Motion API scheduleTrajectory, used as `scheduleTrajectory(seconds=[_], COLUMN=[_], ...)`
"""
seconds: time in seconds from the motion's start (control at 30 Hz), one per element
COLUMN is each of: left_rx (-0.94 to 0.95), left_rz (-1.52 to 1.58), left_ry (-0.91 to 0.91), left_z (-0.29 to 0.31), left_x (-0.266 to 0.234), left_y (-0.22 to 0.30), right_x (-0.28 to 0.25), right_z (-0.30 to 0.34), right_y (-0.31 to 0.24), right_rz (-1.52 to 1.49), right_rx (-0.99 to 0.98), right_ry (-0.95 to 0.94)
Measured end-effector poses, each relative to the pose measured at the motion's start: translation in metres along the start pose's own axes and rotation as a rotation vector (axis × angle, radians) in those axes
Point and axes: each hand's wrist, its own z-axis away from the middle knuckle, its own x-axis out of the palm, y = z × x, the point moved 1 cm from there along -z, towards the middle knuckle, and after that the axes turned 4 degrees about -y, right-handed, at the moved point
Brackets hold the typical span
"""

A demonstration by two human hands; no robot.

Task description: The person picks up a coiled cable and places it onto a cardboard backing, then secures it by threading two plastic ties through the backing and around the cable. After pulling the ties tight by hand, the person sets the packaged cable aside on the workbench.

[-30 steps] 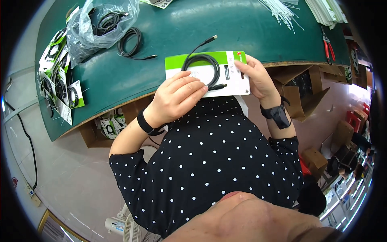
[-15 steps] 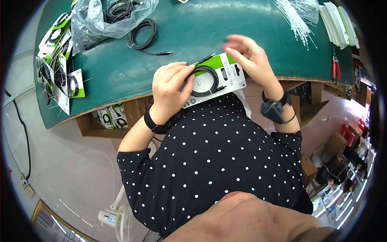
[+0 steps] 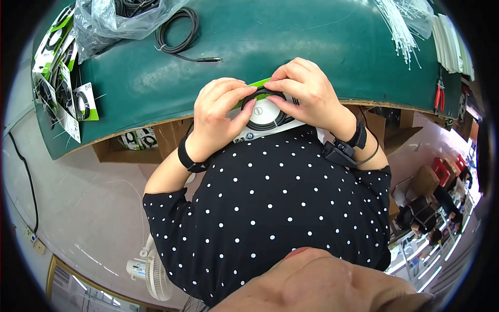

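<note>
At the front edge of the table I have a white and green backing card (image 3: 247,137) with a coiled black cable (image 3: 262,125) lying on it. My left hand (image 3: 217,109) pinches the coil and the card's left side between thumb and fingers. From the other side my right hand (image 3: 306,93) closes its thumb and fingertips on the coil's upper right part. Both hands cover much of the card's right and left ends. Farther back on the table rests a loose coiled black cable (image 3: 193,27), its plug end pointing right.
Carded cables (image 3: 62,83) are piled at the left end of the green table (image 3: 270,36). A clear plastic bag (image 3: 101,26) holds more cables. White cable ties (image 3: 397,26), a stack of white cards (image 3: 448,47) and red-handled cutters (image 3: 440,98) lie at the right.
My right hand has come down from the air onto the coil. The card has turned, and its right end is now hidden under that hand. The view has shifted slightly.
</note>
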Motion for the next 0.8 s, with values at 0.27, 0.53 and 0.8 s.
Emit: scheduleTrajectory(seconds=[0.27, 0.53, 0.8], left_rx=[-0.126, -0.422, -0.843], left_rz=[0.068, 0.394, 0.939], left_ry=[-0.218, -0.466, -0.547], left_z=[-0.013, -0.018, -0.007], left_x=[-0.013, -0.023, -0.019], left_y=[0.005, 0.009, 0.013], right_x=[0.0, -0.004, -0.008], right_z=[-0.003, -0.002, 0.002], right_y=[-0.002, -0.012, -0.02], right_rz=[-0.079, -0.097, -0.026], right_rx=[-0.005, -0.122, -0.225], right_ry=[-0.041, -0.028, -0.011])
